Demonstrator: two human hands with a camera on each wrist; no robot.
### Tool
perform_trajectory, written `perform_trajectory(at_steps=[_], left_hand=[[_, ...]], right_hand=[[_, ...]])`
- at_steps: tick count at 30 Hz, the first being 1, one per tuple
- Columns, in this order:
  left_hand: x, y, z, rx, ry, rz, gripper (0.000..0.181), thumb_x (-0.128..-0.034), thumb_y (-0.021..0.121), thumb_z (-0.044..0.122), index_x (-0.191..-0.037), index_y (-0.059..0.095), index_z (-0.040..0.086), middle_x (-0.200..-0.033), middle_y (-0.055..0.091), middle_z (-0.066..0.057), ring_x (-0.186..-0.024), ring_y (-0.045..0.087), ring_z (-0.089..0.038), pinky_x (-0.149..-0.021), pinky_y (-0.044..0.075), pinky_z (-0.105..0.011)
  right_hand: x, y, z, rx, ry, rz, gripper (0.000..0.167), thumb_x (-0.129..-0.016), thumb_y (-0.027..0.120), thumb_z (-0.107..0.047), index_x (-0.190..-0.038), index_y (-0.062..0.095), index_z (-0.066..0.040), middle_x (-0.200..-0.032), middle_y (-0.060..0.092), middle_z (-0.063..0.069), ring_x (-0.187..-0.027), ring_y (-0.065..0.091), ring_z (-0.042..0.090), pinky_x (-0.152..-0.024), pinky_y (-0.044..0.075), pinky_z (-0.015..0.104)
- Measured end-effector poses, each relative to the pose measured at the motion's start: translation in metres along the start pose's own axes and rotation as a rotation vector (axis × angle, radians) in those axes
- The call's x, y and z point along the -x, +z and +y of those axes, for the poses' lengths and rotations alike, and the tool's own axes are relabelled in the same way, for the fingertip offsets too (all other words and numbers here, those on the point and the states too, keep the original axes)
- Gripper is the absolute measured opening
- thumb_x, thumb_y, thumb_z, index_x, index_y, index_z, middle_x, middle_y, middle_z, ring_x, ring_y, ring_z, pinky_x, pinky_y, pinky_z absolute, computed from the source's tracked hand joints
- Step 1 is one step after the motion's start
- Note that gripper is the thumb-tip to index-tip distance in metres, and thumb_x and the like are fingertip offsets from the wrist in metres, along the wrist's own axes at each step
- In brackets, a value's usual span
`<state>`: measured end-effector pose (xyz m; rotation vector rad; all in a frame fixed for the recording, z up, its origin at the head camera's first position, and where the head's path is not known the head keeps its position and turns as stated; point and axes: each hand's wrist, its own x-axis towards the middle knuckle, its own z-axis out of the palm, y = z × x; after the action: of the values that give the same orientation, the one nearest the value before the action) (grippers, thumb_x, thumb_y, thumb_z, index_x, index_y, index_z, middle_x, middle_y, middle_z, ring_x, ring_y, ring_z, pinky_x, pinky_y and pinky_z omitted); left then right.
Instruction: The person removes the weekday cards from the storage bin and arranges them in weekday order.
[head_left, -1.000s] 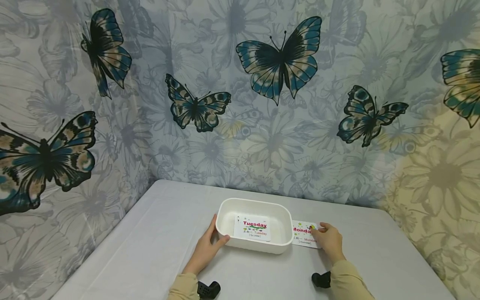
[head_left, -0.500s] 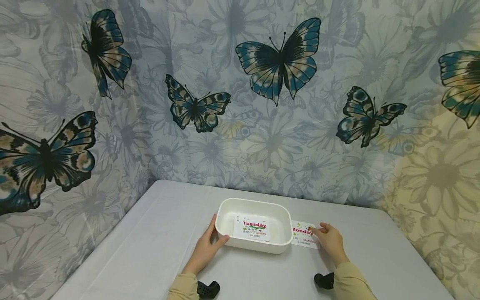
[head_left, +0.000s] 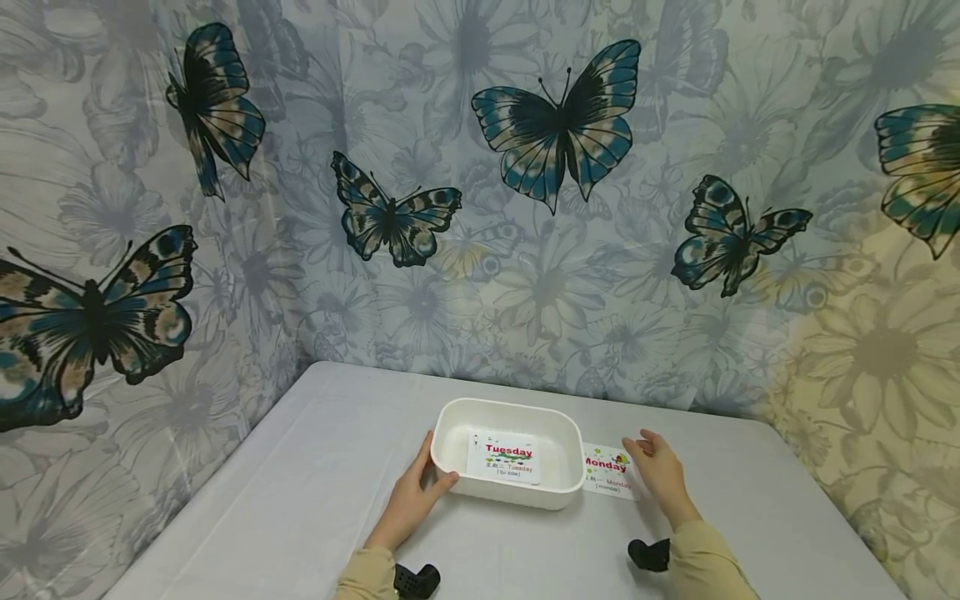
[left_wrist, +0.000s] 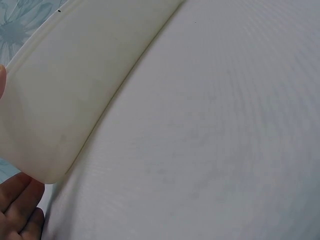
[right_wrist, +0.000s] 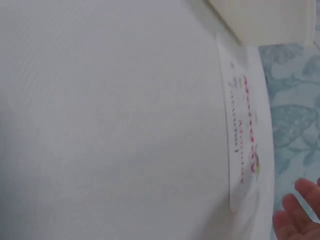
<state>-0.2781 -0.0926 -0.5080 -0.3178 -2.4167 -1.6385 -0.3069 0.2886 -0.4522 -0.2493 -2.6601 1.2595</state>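
A white rectangular box (head_left: 517, 495) (left_wrist: 75, 95) (right_wrist: 275, 22) stands on the table. My left hand (head_left: 408, 502) (left_wrist: 21, 206) grips its left end, thumb at the front rim and fingers along the side. Inside the box lies a "Tuesday" card (head_left: 504, 458). A "Monday" card (head_left: 611, 473) (right_wrist: 241, 135) lies flat on the table against the box's right side, its left edge partly hidden by the box. Just above the card's right end is my right hand (head_left: 662, 477) (right_wrist: 300, 215), fingers loosely bent and holding nothing.
A white cloth covers the table (head_left: 330, 450). Behind it hangs a patterned curtain (head_left: 525, 292) with butterflies and flowers. Black devices (head_left: 417, 581) (head_left: 649, 555) are beside both wrists.
My right hand has let go of the "Monday" card and lifted a little off its right end. My left hand and the box have hardly moved.
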Motion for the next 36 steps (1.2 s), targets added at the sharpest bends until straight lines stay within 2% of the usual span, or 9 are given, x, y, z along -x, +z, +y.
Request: perform_trajectory(at_steps=[7, 15, 20, 25, 33, 36], left_hand=[[-0.001, 0.001, -0.001, 0.010, 0.005, 0.000, 0.084, -0.0850, 0.066, 0.039, -0.150, 0.015, 0.023, -0.145, 0.035, -0.008, -0.132, 0.029, -0.025, -0.106, 0.022, -0.050], [0.000, 0.001, -0.004, 0.003, 0.003, 0.005, 0.084, -0.0847, 0.066, 0.040, -0.150, 0.015, 0.022, -0.142, 0.039, -0.010, -0.131, 0.031, -0.027, -0.105, 0.022, -0.052], [0.000, 0.000, -0.004, 0.000, 0.003, 0.009, 0.084, -0.0847, 0.066, 0.041, -0.150, 0.016, 0.023, -0.141, 0.040, -0.011, -0.131, 0.031, -0.028, -0.105, 0.023, -0.053], [0.000, 0.000, -0.002, -0.004, 0.000, 0.010, 0.084, -0.0846, 0.066, 0.040, -0.150, 0.017, 0.021, -0.140, 0.042, -0.011, -0.131, 0.031, -0.028, -0.105, 0.023, -0.053], [0.000, 0.001, -0.003, 0.002, 0.001, 0.015, 0.084, -0.0841, 0.067, 0.040, -0.149, 0.019, 0.017, -0.139, 0.042, -0.010, -0.130, 0.032, -0.028, -0.105, 0.023, -0.053], [0.000, 0.001, -0.003, 0.003, 0.002, 0.015, 0.084, -0.0840, 0.067, 0.040, -0.149, 0.019, 0.016, -0.139, 0.043, -0.011, -0.130, 0.033, -0.028, -0.105, 0.023, -0.053]], right_hand=[[-0.002, 0.004, -0.014, -0.011, -0.070, 0.019, 0.065, -0.095, 0.051, -0.033, -0.139, 0.027, 0.009, -0.134, 0.036, 0.033, -0.123, 0.033, 0.046, -0.100, 0.029, 0.055], [-0.004, 0.016, -0.040, -0.112, -0.120, 0.030, 0.076, -0.092, 0.057, -0.036, -0.143, 0.019, 0.005, -0.142, 0.027, 0.028, -0.129, 0.026, 0.041, -0.102, 0.029, 0.053], [-0.004, 0.027, -0.058, -0.160, -0.159, -0.003, 0.078, -0.089, 0.062, -0.036, -0.143, 0.022, 0.004, -0.142, 0.028, 0.027, -0.130, 0.027, 0.038, -0.105, 0.027, 0.047], [-0.001, 0.040, -0.074, -0.194, -0.163, -0.030, 0.076, -0.087, 0.066, -0.030, -0.142, 0.026, 0.003, -0.141, 0.030, 0.027, -0.129, 0.028, 0.039, -0.105, 0.028, 0.046], [0.001, 0.060, -0.090, -0.194, -0.183, -0.072, 0.075, -0.084, 0.070, -0.030, -0.138, 0.032, 0.005, -0.137, 0.037, 0.027, -0.126, 0.034, 0.040, -0.102, 0.033, 0.047], [0.003, 0.067, -0.094, -0.199, -0.193, -0.114, 0.072, -0.083, 0.070, -0.030, -0.137, 0.036, 0.005, -0.137, 0.039, 0.025, -0.124, 0.037, 0.039, -0.101, 0.035, 0.046]])
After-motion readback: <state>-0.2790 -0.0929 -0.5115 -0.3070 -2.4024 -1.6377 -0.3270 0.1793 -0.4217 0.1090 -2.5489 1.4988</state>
